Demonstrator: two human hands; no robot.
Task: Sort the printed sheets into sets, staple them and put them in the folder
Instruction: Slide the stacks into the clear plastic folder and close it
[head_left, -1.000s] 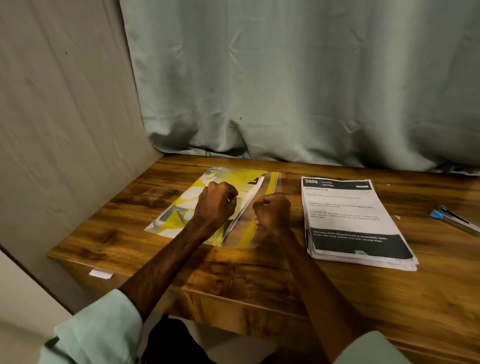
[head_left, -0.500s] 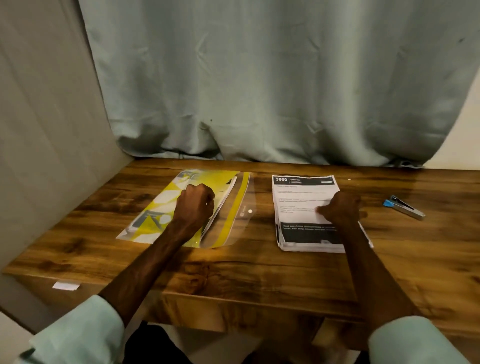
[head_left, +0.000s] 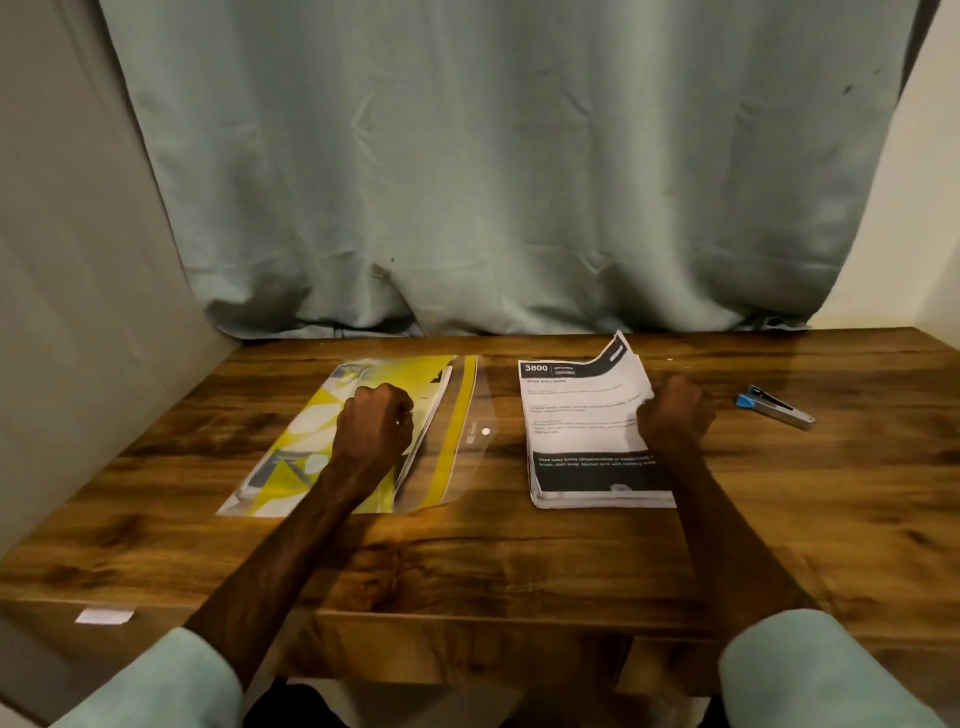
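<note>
Left hand (head_left: 375, 428): curled into a fist, resting on the yellow folder (head_left: 311, 447) at the desk's (head_left: 519, 561) left side. Right hand (head_left: 675, 415): fingers closed, pinching the right edge of the top sheet (head_left: 618, 358), its far corner lifted off the paper stack (head_left: 582, 441) near the back edge. Stapler (head_left: 774, 407): flat toward the desk's right edge, apart from the stack.

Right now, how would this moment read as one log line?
left hand: fist on folder | right hand: lifting top sheet off stack | stapler: untouched
</note>
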